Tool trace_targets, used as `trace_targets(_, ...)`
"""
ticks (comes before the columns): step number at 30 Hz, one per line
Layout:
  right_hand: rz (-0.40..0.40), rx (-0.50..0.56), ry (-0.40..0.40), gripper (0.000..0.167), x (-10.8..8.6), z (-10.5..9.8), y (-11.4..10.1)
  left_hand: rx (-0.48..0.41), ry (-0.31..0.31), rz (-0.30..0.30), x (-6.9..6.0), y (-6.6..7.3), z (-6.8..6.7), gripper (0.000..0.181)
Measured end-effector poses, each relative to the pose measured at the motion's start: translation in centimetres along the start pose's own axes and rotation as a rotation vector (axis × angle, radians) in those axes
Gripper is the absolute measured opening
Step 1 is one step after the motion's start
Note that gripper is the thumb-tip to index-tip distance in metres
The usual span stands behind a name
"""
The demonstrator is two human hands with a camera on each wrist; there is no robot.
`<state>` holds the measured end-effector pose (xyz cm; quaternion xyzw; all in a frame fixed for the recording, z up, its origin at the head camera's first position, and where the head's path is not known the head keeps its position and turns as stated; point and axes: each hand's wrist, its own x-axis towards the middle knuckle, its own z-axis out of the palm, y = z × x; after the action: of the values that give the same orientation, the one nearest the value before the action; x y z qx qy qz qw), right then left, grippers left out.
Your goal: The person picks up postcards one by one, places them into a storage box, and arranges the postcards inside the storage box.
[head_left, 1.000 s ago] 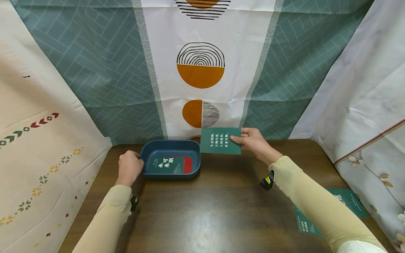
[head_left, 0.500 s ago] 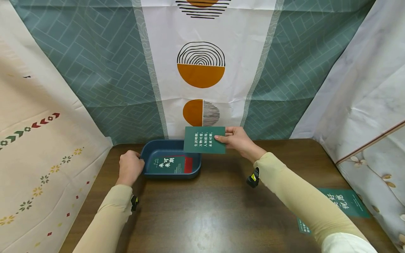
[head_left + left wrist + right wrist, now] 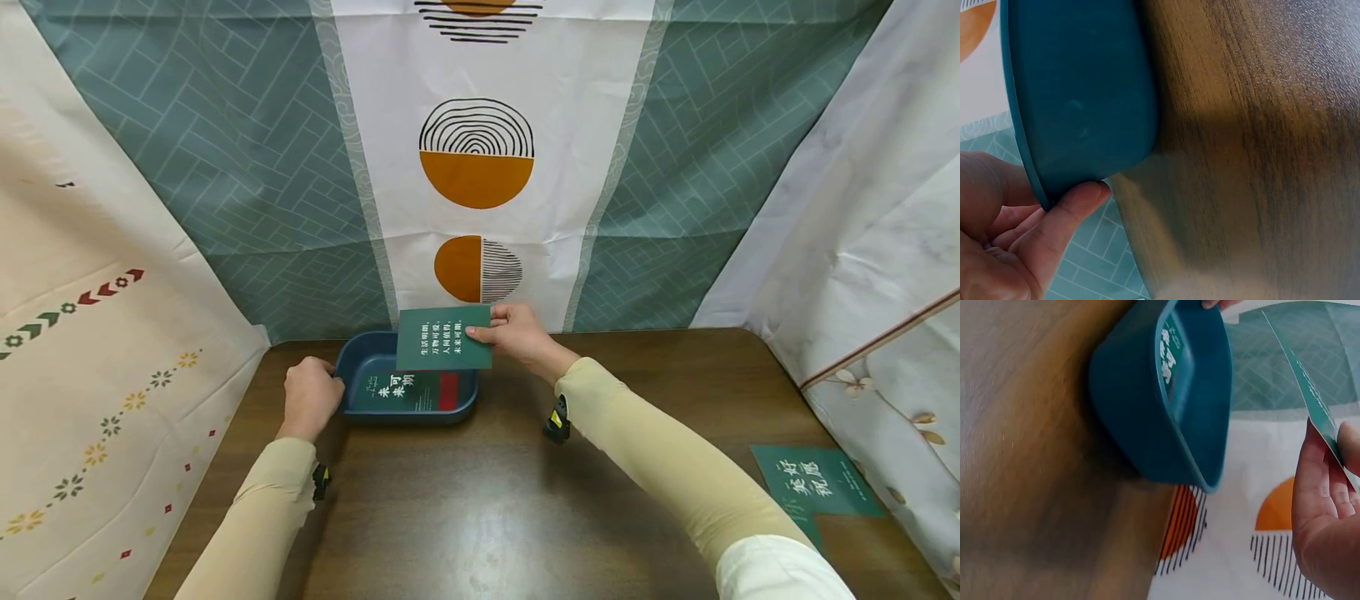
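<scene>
My left hand (image 3: 311,398) pinches the left rim of a blue plastic tray (image 3: 405,419) at the table's back edge; thumb and fingers grip its wall in the left wrist view. Inside the tray lies a green card (image 3: 393,393) with white lettering, a red piece (image 3: 447,392) showing beside it. My right hand (image 3: 521,337) holds another green card (image 3: 444,340) by its right end, thumb on the lettered face. That card is above the tray and hides its back part. In the right wrist view, it is seen nearly edge-on, apart from the tray.
At the table's right edge lie green cards (image 3: 817,481), overlapping, one partly hidden by my right sleeve. A patterned cloth (image 3: 480,183) hangs right behind the table (image 3: 465,517). Light cloths hang along both sides.
My right hand has carried its card leftward, from right of the tray to above it. My left hand still grips the rim. More of one card at the right edge is uncovered by my sleeve.
</scene>
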<state>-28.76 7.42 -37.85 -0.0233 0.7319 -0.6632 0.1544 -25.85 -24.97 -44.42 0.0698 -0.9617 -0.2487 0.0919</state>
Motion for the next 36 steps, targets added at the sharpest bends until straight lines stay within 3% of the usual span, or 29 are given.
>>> trace_targets(10, 0.044, -0.007, -0.045, 0.033, 0.7, 2.6, 2.5, -0.001, -0.026, -0.012, -1.2, -0.6, 0.3, 0.024)
trace_targets(15, 0.02, -0.015, -0.054, 0.026, 1.4, 3.4, 2.9, -0.006, -0.02, -0.016, -1.1, -0.5, 0.3, 0.023)
trace_targets(22, 0.059, -0.085, -0.074, 0.022, 2.2, 4.4, 2.6, -0.015, -0.001, -0.012, -0.6, -0.3, 0.4, 0.024)
trace_targets(29, 0.072, -0.073, -0.085, 0.015, 3.0, 6.0, 2.5, -0.017, 0.015, 0.0, -0.1, -0.2, 0.3, 0.024)
trace_targets(36, 0.107, -0.077, -0.114, 0.023, 3.7, 7.3, 3.1, -0.021, -0.006, -0.015, 0.1, 0.1, -0.2, 0.026)
